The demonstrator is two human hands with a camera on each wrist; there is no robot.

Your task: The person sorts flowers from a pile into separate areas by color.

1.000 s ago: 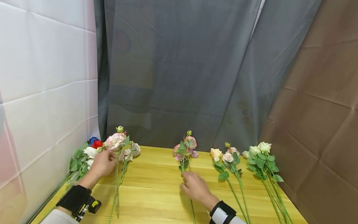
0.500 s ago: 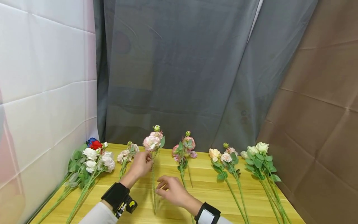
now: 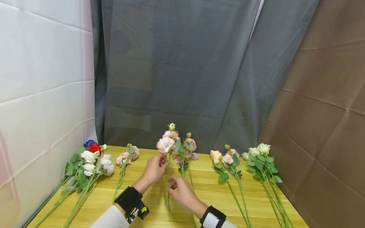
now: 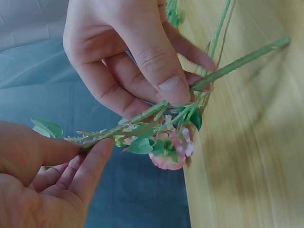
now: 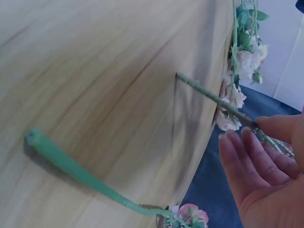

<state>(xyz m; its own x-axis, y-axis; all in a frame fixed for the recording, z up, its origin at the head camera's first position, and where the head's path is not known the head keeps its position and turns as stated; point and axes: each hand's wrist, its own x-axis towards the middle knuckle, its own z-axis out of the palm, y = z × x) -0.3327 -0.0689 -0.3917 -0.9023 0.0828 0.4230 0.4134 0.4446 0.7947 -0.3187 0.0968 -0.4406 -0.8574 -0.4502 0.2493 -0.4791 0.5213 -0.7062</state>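
A pale pink flower (image 3: 165, 145) is held at a slant over the middle of the table (image 3: 205, 174), its blooms just beside the deeper pink flowers (image 3: 190, 145), so that some leaves run together. The left hand (image 3: 155, 167) pinches its stem between thumb and fingers below the blooms; the right hand (image 3: 183, 191) pinches the stem lower down. Fingers hide both spots in part, and the head view blurs the lower stem; the right wrist view shows its cut end clearly, though whether it touches the wood I cannot tell. In that view the upper stem runs out of frame; in the left wrist view the blooms lie out of sight past the left hand. To the left lie a blush flower (image 3: 128, 155) and a bundle of white flowers (image 3: 94, 163), with a red bloom (image 3: 93, 148) and a partly covered blue bloom (image 3: 89, 143) behind them. To the right are peach and light pink flowers (image 3: 222, 158), then creamy roses (image 3: 260, 151). Several stems are cut off by the bottom edge, as are the sleeves behind the black wristbands (image 3: 129, 200). A grey curtain (image 3: 171, 63) hangs behind.
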